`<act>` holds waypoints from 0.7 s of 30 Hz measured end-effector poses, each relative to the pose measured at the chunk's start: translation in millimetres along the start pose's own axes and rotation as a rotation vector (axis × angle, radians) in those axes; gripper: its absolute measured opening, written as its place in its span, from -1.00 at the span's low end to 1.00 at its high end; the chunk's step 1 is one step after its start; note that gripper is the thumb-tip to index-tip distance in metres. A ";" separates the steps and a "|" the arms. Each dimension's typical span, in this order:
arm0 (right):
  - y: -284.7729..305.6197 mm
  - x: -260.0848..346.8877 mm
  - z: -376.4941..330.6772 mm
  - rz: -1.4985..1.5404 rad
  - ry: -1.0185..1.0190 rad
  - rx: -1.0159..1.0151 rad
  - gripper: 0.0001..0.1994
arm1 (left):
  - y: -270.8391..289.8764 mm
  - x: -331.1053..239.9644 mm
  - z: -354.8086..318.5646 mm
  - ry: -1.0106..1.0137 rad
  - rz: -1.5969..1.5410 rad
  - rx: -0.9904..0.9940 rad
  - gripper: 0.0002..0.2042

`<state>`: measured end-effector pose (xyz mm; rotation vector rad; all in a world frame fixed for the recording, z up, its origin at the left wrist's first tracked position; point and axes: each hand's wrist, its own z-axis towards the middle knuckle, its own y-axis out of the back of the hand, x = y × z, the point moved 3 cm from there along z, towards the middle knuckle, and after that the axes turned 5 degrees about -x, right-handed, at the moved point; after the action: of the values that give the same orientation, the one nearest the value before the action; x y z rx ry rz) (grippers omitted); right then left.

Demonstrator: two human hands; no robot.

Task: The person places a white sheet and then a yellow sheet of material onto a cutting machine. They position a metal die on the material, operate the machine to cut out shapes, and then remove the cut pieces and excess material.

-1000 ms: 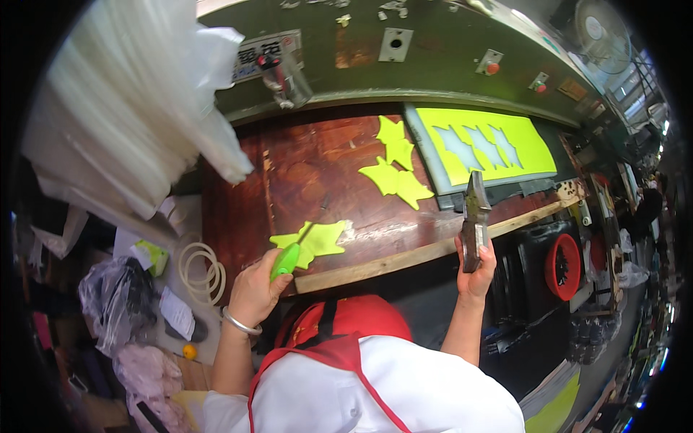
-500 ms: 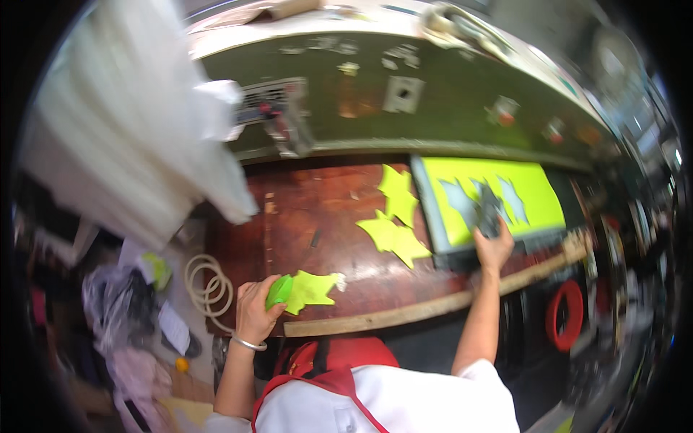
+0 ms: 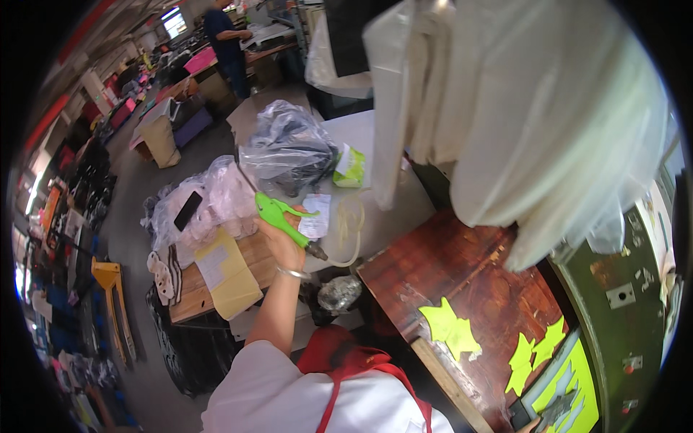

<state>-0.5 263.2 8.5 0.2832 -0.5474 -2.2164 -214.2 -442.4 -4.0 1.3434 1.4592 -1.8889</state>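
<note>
My left hand (image 3: 284, 244) is raised over the side table and is closed around a green-handled tool (image 3: 277, 211) with a dark metal tip pointing down to the right. Yellow-green star-like cutouts (image 3: 451, 328) lie on the brown wooden board (image 3: 462, 267) to my right. A yellow-green sheet (image 3: 577, 390) with cut-out holes lies at the lower right, and a dark metal die (image 3: 554, 413) rests on it. Only a sliver of my right hand (image 3: 530, 426) shows at the bottom edge beside that die; its grip is hidden.
Clear plastic bags (image 3: 285, 148) of dark and pink goods, a phone (image 3: 188, 210) and a yellow envelope (image 3: 227, 270) crowd the side table. White fabric (image 3: 534, 108) hangs above the board. A green machine panel (image 3: 621, 289) runs on the right. Another person (image 3: 225, 36) stands far back.
The view has swung left to the side table. My left hand has lifted the green tool off the board and away from the cutout. My right hand has dropped to the frame's bottom edge.
</note>
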 end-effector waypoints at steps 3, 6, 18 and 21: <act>12.0 7.0 -4.8 0.168 -0.017 0.189 -0.53 | 58.2 43.1 66.3 0.345 -0.257 -0.179 -0.39; 18.2 30.1 -3.8 0.138 -0.051 0.371 -0.52 | 116.4 95.2 115.1 0.513 -0.366 -0.373 -0.46; 67.7 143.1 18.6 0.371 -0.156 0.437 -0.57 | 143.0 133.2 259.7 0.630 0.006 0.118 -0.40; 85.5 134.6 49.2 0.405 -0.211 0.332 -0.63 | 117.1 79.3 221.6 0.148 0.188 -0.070 -0.51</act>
<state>-48.0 125.4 89.6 0.0957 -0.9983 -1.7671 -257.8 -666.9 -133.7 1.5555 1.3996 -1.6369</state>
